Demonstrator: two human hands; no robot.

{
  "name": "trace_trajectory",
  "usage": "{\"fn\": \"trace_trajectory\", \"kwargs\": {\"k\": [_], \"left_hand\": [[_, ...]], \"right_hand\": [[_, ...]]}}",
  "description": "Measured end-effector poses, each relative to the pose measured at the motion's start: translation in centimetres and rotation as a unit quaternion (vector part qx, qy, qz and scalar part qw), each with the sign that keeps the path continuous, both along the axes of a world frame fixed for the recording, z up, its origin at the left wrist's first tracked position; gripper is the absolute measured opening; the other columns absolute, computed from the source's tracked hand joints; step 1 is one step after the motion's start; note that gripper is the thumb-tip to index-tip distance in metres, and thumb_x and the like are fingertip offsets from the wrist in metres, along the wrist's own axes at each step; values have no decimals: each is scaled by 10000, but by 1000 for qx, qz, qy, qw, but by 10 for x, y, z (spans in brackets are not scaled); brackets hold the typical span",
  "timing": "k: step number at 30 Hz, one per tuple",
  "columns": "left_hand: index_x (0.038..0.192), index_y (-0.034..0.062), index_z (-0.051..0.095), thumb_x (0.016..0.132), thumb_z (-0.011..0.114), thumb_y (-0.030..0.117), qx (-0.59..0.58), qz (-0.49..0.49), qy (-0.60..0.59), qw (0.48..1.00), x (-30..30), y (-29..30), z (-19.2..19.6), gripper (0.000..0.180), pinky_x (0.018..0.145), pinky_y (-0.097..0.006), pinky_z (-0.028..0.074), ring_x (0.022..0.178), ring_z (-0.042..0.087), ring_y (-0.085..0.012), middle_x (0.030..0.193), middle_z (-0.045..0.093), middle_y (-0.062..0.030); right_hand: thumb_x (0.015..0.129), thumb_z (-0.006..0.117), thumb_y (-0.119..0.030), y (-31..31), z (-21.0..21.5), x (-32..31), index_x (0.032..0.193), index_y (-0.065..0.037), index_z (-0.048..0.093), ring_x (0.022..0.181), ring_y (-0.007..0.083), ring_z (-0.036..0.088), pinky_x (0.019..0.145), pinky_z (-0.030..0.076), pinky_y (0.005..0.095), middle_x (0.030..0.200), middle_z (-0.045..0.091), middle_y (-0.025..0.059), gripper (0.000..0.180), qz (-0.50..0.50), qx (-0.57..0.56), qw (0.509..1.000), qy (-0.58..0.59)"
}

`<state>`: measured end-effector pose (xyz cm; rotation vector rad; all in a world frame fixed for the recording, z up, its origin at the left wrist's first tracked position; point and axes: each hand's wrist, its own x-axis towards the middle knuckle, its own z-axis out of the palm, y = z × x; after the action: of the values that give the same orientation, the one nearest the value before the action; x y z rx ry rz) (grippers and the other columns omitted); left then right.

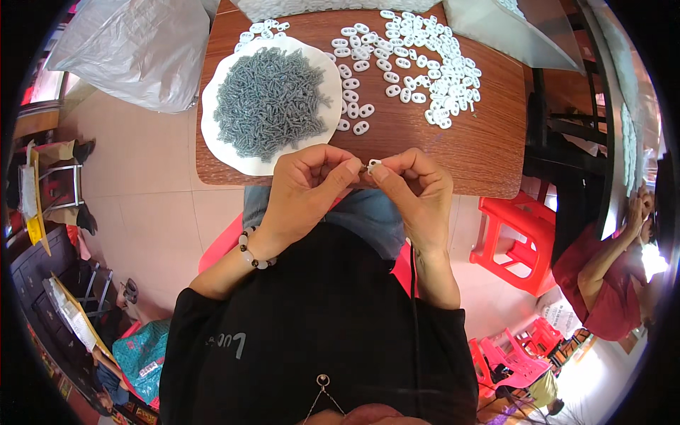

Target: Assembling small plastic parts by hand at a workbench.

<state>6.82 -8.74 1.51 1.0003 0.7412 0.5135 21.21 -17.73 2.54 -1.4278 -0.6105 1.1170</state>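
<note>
Over the near edge of the table my two hands meet. My right hand [419,193] pinches a small white oval plastic piece with holes [375,164] between thumb and forefinger. Against it, the thumb and fingers of my left hand [312,185] close on a tiny brownish piece [363,170], mostly hidden by the fingertips. Just beyond my left hand, a white plate with a wavy rim [212,134] bears a heap of small grey rod-like pieces [273,103]. Many more white two-holed ovals [446,78] lie loose on the tabletop, right of the plate and behind it.
The brown wooden table [489,149] ends close to my lap. A large plastic bag [134,53] bulges at its left, and a pale bin [510,32] stands at the far right corner. Red stools [517,244] are on the right, where a person in a red shirt [602,290] sits.
</note>
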Motion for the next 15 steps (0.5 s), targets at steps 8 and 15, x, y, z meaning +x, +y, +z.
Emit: {"fn": "trace_trajectory", "kwargs": {"k": [8, 15], "left_hand": [[919, -30, 637, 895, 627, 115, 8, -14, 21, 1000, -1, 2, 1, 147, 551, -151, 417, 632, 537, -9, 758, 656, -21], [919, -33, 635, 889, 635, 109, 20, 4, 4, 1000, 1, -1, -1, 146, 557, -151, 417, 634, 539, -12, 758, 658, -25]], "right_hand": [[861, 621, -9, 1, 1, -1, 886, 37, 609, 775, 121, 643, 749, 519, 245, 825, 663, 93, 54, -4, 7, 1000, 6], [857, 627, -14, 2, 2, -1, 883, 38, 615, 767, 114, 640, 741, 516, 236, 821, 666, 91, 60, 5, -10, 1000, -13]]}}
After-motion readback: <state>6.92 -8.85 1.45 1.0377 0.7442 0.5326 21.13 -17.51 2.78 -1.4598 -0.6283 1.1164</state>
